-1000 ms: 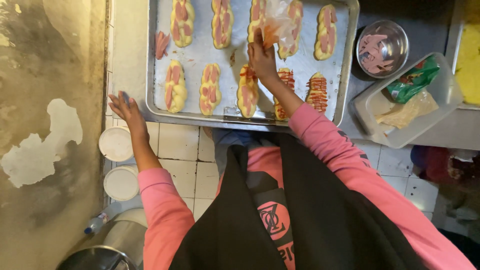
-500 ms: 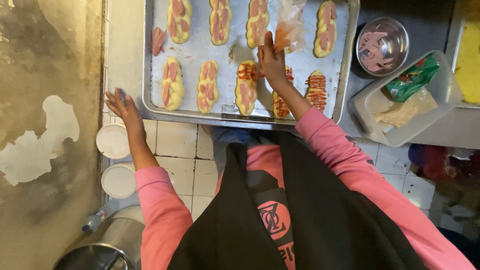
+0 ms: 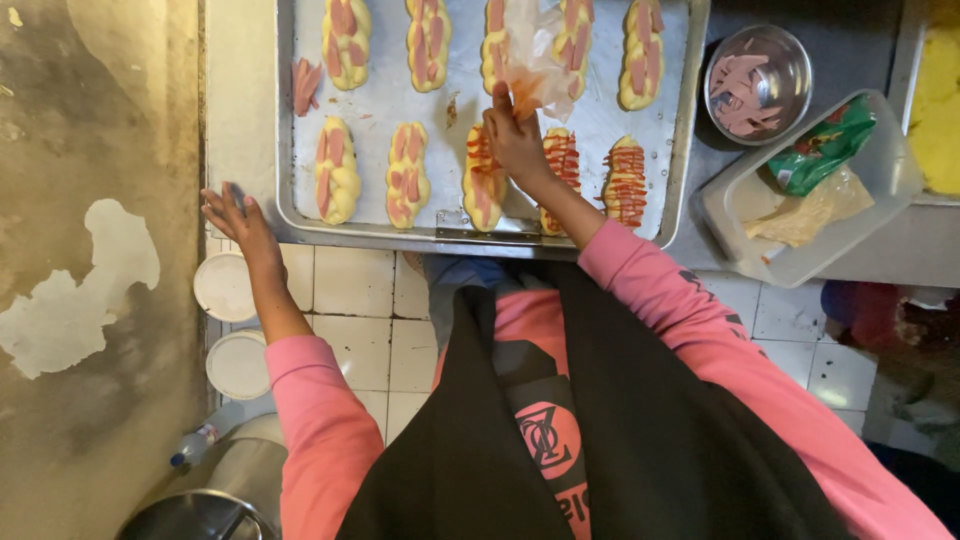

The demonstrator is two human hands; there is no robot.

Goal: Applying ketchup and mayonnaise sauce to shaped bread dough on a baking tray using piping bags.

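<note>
the right hand (image 3: 515,140) is closed around a clear plastic piping bag (image 3: 535,60) with red sauce at its tip, pinching it just above a braided dough roll (image 3: 484,178) in the near row of a metal baking tray (image 3: 455,236). that roll already carries red stripes across its upper part, and the two rolls to its right, one (image 3: 561,160) partly behind the wrist and one (image 3: 626,181) near the tray's right edge, are striped over with sauce as well. the other rolls, topped with pink sausage slices, have no sauce. a few loose sausage pieces (image 3: 304,84) lie on the tray's left side.

the left hand (image 3: 235,215) is spread open, fingers apart, holding nothing, resting at the worktop (image 3: 240,120) edge just left of the tray's near corner.

to the right of the tray stand a small steel bowl (image 3: 757,82) with sausage slices and a clear plastic tub (image 3: 815,185) holding a green packet. two white lids (image 3: 228,325) lie on the tiled floor below.
</note>
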